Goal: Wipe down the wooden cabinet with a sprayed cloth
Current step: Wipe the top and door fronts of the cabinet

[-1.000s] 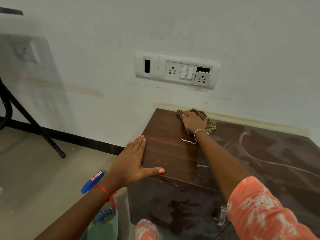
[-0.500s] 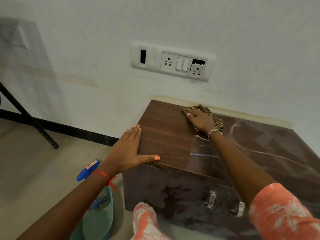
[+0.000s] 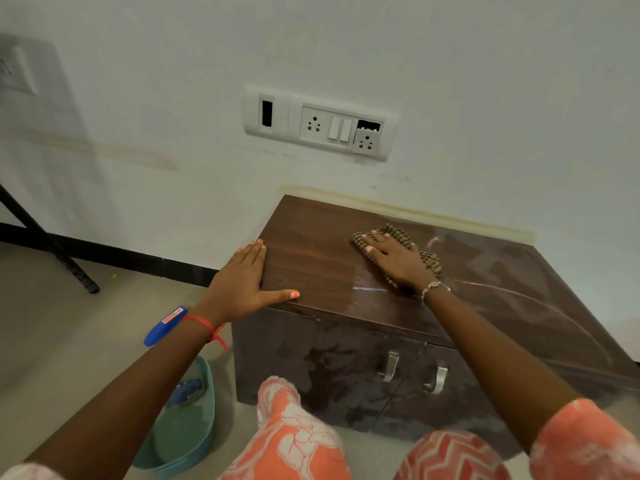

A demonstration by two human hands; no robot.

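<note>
Right hand (image 3: pixel 394 261), fingers flat, presses a brown checked cloth (image 3: pixel 394 233) on the dark wooden cabinet (image 3: pixel 311 261)'s top. Left hand (image 3: pixel 239 289), fingers outspread, rests on its left edge, above a teal plastic tub (image 3: pixel 180 441) on the floor.

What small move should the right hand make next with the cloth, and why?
Probably sweep the cloth rightward along the cabinet top. The right hand presses it flat near the back, pale streaks show on the right part, and the left hand steadies the front left corner.
</note>
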